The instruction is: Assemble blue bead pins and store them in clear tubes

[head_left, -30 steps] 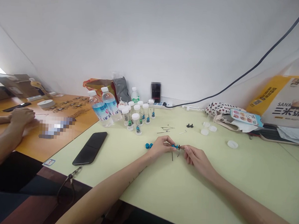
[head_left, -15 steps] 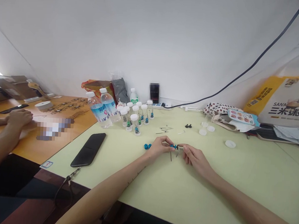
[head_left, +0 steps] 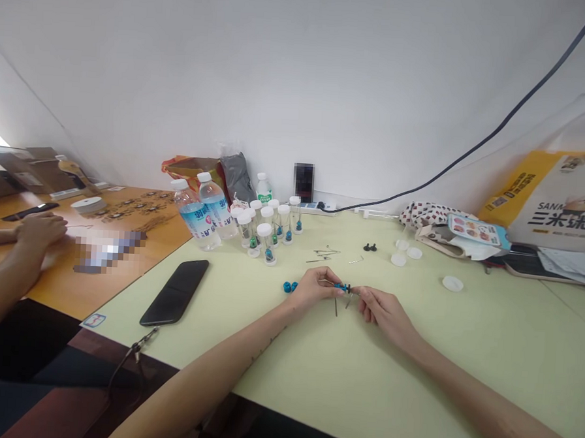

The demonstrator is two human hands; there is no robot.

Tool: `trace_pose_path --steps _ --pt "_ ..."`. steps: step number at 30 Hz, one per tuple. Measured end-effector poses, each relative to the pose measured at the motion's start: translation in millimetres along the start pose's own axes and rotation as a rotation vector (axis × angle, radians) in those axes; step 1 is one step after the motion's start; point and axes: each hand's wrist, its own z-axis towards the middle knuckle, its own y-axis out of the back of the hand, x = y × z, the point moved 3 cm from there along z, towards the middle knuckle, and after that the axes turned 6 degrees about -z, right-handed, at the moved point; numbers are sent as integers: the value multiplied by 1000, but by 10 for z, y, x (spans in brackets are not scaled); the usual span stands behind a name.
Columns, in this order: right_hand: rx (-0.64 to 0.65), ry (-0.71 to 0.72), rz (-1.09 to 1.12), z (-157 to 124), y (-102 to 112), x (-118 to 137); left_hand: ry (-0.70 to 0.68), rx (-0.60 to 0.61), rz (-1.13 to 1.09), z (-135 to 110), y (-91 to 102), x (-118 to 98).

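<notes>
Blue pieces [head_left: 287, 287], two of them, sit on the table just beside the left hand [head_left: 318, 288], whose grip is narrow, thumb and fingers pinched on a small blue-and-black part [head_left: 342, 287]. That part lies level between the two hands, its black end facing the right hand [head_left: 381, 305], whose fingertips come close together there; I cannot tell whether they hold a fine tool. A thin rod [head_left: 336, 307] shows below the part. I would expect the part to be light and stiff, a little slippery on its rounded sides and hardly fragile; the blue body looks the best place to pinch, leaving the black end free.

Pale green, flat and smooth, the table [head_left: 343, 369] bears, from the left, a phone [head_left: 175, 292], bottles [head_left: 207, 211], white-capped tubes [head_left: 266, 240], loose rods [head_left: 324, 253], two black pieces [head_left: 370, 247] and clear caps [head_left: 452, 283].

Around it, an orange table [head_left: 169, 231] with a co-worker's hands [head_left: 41, 229] stands at the left, a white wall [head_left: 300, 75] behind, and a yellow-and-white bag [head_left: 563, 194] at the right.
</notes>
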Motion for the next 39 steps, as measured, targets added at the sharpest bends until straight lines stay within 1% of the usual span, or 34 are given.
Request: trace_pose_path --steps 4,7,13,17,23,28,33,39 --pt "0 -15 40 -5 1 -6 -8 5 -18 6 0 -9" --pt "11 0 57 -5 1 4 3 5 -37 13 -2 -4" --pt "6 -2 4 3 0 -12 9 0 -33 13 -7 -2" --pt "8 -1 45 -3 3 1 7 -1 -46 15 -9 6" --pt "11 4 6 3 0 10 4 6 -35 32 -1 30" --pt "8 1 37 6 -1 -4 12 5 -55 32 0 38" --pt "5 0 -15 8 1 -15 -1 -6 -48 27 -1 31" --pt "14 -2 46 0 -5 -3 14 -2 -69 17 -14 8"
